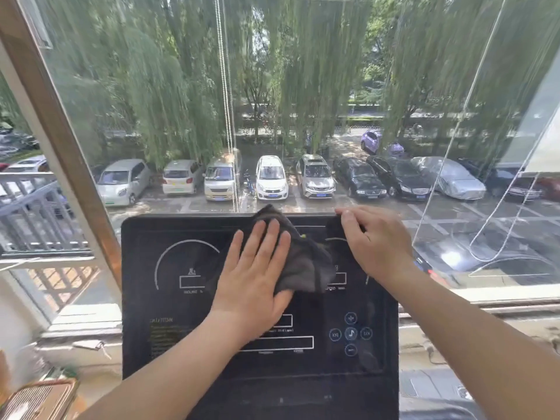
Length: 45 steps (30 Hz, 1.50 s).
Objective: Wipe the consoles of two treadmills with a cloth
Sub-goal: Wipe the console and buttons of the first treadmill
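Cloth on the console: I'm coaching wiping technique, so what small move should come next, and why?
Probably slide the left hand, pressed flat on the dark cloth, leftward over the dial markings. The cloth sits at the upper middle of the console, while the right hand grips the top edge, apparently steadying it.

Console (169,298) as landmark: cloth (306,262) lies on its upper middle, left hand (254,277) flat on the cloth's left part. Right hand (375,237) grips the console's top right edge. Window (272,101) behind it, basket (39,398) at lower left.
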Each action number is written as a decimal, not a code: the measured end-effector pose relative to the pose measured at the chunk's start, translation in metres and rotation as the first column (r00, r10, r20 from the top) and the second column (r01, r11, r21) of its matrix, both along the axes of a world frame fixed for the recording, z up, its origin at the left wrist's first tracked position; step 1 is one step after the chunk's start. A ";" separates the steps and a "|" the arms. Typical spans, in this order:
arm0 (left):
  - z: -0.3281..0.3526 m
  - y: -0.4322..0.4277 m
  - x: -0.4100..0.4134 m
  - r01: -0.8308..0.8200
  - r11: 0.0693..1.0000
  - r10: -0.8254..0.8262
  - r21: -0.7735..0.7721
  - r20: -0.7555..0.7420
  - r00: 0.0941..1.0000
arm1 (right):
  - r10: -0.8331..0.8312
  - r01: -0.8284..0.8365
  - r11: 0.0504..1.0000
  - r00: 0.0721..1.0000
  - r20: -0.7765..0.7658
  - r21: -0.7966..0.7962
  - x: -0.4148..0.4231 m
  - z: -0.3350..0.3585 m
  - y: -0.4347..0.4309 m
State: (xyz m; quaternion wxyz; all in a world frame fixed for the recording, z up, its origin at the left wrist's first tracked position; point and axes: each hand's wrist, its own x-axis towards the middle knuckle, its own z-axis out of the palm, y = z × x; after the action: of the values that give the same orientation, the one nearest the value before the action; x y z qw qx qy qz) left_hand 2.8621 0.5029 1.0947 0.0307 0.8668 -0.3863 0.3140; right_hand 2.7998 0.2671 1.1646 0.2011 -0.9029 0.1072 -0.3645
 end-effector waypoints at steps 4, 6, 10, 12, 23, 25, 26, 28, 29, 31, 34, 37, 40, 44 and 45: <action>0.002 0.004 -0.001 0.197 0.926 -0.242 0.323 0.106 0.964 | 0.146 -0.148 0.984 0.989 0.032 0.095 0.001 -0.004 -0.021; 0.023 0.002 0.009 0.130 0.932 -0.189 0.338 0.150 0.970 | 0.201 -0.203 0.972 0.979 0.026 0.116 0.001 -0.003 -0.021; 0.037 -0.023 0.007 -0.108 0.994 0.108 0.023 0.014 0.994 | 0.246 -0.239 0.962 0.968 -0.039 0.134 -0.003 0.002 -0.025; 0.023 -0.042 -0.006 -0.144 0.988 0.143 -0.053 -0.024 0.989 | 0.255 -0.241 0.957 0.964 -0.072 0.164 -0.004 0.005 -0.032; 0.042 -0.061 0.000 -0.087 0.996 0.084 0.034 0.094 0.992 | 0.310 -0.280 0.941 0.939 -0.151 0.189 -0.019 0.015 -0.057; 0.032 -0.077 -0.010 -0.182 0.973 0.185 -0.143 0.004 0.983 | 0.287 -0.253 0.915 0.955 -0.068 0.314 -0.024 0.009 -0.066; 0.021 -0.085 -0.019 -0.178 0.972 0.179 -0.156 -0.003 0.984 | 0.290 -0.257 0.896 0.956 -0.038 0.362 -0.025 0.006 -0.068; -0.003 -0.095 -0.036 -0.068 0.996 0.070 -0.051 0.040 0.997 | 0.310 -0.283 0.836 0.951 0.021 0.471 -0.025 0.005 -0.068; -0.011 -0.096 -0.043 0.021 0.998 -0.025 0.059 0.059 0.998 | 0.314 -0.294 0.796 0.948 0.054 0.528 -0.024 0.006 -0.068; -0.010 -0.089 -0.044 0.200 0.924 -0.239 0.327 0.084 0.967 | 0.332 -0.328 0.739 0.937 0.106 0.588 -0.027 0.005 -0.069; 0.022 -0.091 -0.023 0.205 0.881 -0.297 0.427 0.161 0.941 | 0.348 -0.349 0.686 0.928 0.133 0.639 -0.028 0.002 -0.071; 0.051 -0.117 -0.018 -0.021 0.999 0.017 0.047 0.088 0.996 | 0.318 -0.321 0.585 0.936 0.153 0.745 -0.026 0.004 -0.070; 0.038 -0.149 -0.037 -0.115 0.989 0.109 -0.093 -0.070 0.992 | 0.322 -0.298 0.542 0.937 0.133 0.786 -0.027 0.011 -0.071; -0.016 -0.155 -0.069 0.180 0.961 -0.192 0.209 0.038 0.981 | 0.306 -0.273 0.691 0.949 0.071 0.669 -0.027 0.011 -0.070; -0.023 -0.152 -0.073 0.262 0.913 -0.286 0.314 0.033 0.958 | 0.305 -0.273 0.722 0.950 0.063 0.636 -0.028 0.011 -0.069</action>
State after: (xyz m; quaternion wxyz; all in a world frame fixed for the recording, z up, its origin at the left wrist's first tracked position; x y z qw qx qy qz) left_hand 2.7886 0.3504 1.0716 -0.0752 0.7852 -0.5490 0.2765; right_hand 2.7723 0.1978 1.1755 0.5470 -0.7944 0.0869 -0.2496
